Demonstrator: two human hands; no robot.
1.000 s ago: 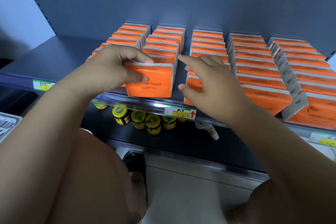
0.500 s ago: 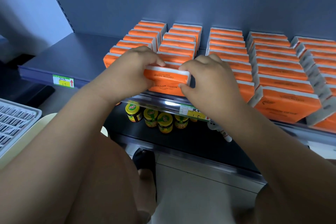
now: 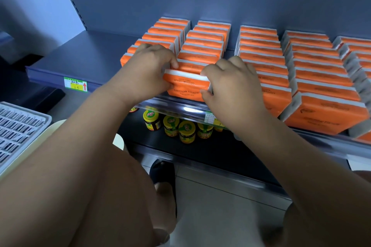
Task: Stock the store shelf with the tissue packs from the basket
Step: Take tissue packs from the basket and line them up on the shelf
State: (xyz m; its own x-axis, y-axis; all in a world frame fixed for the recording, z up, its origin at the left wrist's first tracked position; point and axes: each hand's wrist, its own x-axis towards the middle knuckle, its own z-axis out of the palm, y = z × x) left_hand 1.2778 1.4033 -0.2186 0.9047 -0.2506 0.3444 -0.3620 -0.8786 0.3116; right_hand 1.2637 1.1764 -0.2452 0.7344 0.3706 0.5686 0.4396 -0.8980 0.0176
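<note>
- Two hands now bracket one tissue pack [image 3: 185, 84]. The left hand [image 3: 149, 72] curls round its left end with the thumb on the front face. The right hand [image 3: 234, 84] curls round its right end, fingertips on the top edge.
- A second ago the left hand alone held this pack while the right hand reached in open. Half a second ago the right hand closed on it, and both have gripped it since.
- The pack stands upright between the palms at the front lip of the shelf [image 3: 80, 58]. Its back touches the next pack, just beyond the fingers.
- Judging by that, the pack is placed and is only being squared up. This row looks full, so letting go should come next.
- Further filled rows [image 3: 261, 54] run back beyond the right hand, while bare shelf opens out to the left of the left hand, with room for more stock.
- The basket [image 3: 20, 126] sits well left of and below the left forearm. Whether any packs are left in it cannot be seen.
- Small jars [image 3: 186, 131] stand on the lower level beneath both wrists.
</note>
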